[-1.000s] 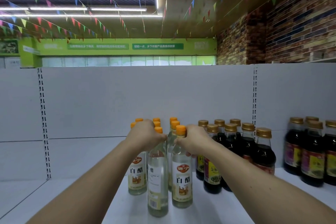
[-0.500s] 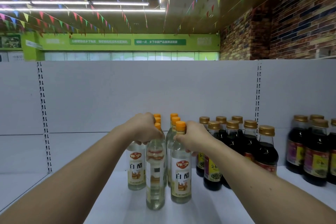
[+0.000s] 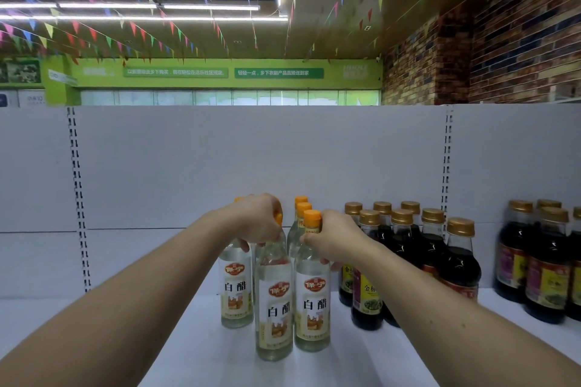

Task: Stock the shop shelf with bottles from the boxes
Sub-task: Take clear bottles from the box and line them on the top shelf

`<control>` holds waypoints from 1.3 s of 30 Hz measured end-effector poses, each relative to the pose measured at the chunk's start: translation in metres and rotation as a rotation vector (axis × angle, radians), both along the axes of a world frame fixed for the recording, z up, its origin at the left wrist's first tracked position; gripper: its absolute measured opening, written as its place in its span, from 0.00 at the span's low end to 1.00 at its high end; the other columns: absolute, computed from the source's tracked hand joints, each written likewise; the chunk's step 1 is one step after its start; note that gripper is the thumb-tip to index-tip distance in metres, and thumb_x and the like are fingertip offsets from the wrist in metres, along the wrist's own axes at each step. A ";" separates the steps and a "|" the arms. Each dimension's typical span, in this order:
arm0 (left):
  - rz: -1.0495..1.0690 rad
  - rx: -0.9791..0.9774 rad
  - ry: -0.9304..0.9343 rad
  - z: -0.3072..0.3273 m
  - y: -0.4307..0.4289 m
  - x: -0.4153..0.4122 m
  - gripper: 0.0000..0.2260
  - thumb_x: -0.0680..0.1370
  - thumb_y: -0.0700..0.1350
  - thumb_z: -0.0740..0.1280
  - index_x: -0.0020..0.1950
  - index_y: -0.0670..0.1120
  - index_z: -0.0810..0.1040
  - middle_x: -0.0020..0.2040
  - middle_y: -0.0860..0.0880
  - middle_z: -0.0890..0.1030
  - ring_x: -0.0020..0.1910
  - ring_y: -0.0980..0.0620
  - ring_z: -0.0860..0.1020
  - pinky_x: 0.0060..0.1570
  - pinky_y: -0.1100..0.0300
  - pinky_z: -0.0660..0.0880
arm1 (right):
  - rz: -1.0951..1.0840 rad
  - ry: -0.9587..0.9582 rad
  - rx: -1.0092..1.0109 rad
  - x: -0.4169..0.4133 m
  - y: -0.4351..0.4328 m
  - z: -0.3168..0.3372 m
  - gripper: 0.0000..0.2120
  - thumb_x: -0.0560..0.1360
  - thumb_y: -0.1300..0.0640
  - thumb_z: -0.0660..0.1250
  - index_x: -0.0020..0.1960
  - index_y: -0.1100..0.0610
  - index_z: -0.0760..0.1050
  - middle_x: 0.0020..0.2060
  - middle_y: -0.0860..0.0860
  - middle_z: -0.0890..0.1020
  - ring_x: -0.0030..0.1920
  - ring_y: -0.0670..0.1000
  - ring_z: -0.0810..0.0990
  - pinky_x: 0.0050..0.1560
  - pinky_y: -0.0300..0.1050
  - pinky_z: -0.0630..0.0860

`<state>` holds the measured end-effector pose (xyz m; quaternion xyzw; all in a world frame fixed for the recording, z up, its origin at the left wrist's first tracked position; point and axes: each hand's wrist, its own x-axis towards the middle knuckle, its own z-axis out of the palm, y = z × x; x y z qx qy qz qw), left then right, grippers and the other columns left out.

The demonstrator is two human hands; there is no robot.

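Several clear white-vinegar bottles with orange caps stand in a cluster on the white shelf (image 3: pixel 195 352). My left hand (image 3: pixel 257 221) grips the neck and cap of the front-left vinegar bottle (image 3: pixel 273 308), whose label faces me. My right hand (image 3: pixel 333 239) grips the neck of the front-right vinegar bottle (image 3: pixel 312 308) just below its orange cap. Another vinegar bottle (image 3: pixel 236 289) stands to the left behind them, and more orange caps show at the back. Both front bottles stand upright on the shelf.
Dark soy-sauce bottles with gold caps (image 3: pixel 405 261) stand packed right of the vinegar. A second group of dark bottles (image 3: pixel 540 261) stands at the far right. The grey back panel (image 3: pixel 251 166) rises behind. Bare shelf surface lies to the left.
The front-left bottle has been turned so that its label faces me. Both hands stay on the bottle necks, and the view has shifted slightly.
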<state>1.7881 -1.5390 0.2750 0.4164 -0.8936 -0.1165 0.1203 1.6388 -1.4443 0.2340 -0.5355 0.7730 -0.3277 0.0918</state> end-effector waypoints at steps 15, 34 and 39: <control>0.012 -0.003 0.034 -0.005 -0.012 -0.002 0.16 0.77 0.39 0.67 0.64 0.51 0.75 0.50 0.45 0.79 0.43 0.44 0.84 0.35 0.54 0.85 | 0.033 0.008 0.005 0.000 0.000 0.002 0.06 0.81 0.51 0.68 0.51 0.54 0.75 0.44 0.54 0.83 0.42 0.53 0.85 0.40 0.52 0.86; 0.008 -0.001 0.224 -0.024 -0.009 0.005 0.26 0.78 0.41 0.71 0.73 0.53 0.68 0.55 0.49 0.75 0.45 0.49 0.78 0.33 0.58 0.81 | -0.082 0.023 -0.120 0.008 -0.003 -0.016 0.09 0.80 0.48 0.69 0.48 0.52 0.74 0.43 0.52 0.81 0.44 0.54 0.82 0.50 0.58 0.84; 0.100 -0.088 0.277 -0.039 -0.006 0.010 0.06 0.77 0.45 0.71 0.47 0.45 0.76 0.42 0.47 0.79 0.40 0.49 0.78 0.32 0.59 0.69 | -0.115 0.155 -0.060 0.011 0.000 -0.023 0.13 0.79 0.45 0.69 0.53 0.53 0.74 0.46 0.51 0.81 0.46 0.54 0.82 0.50 0.55 0.82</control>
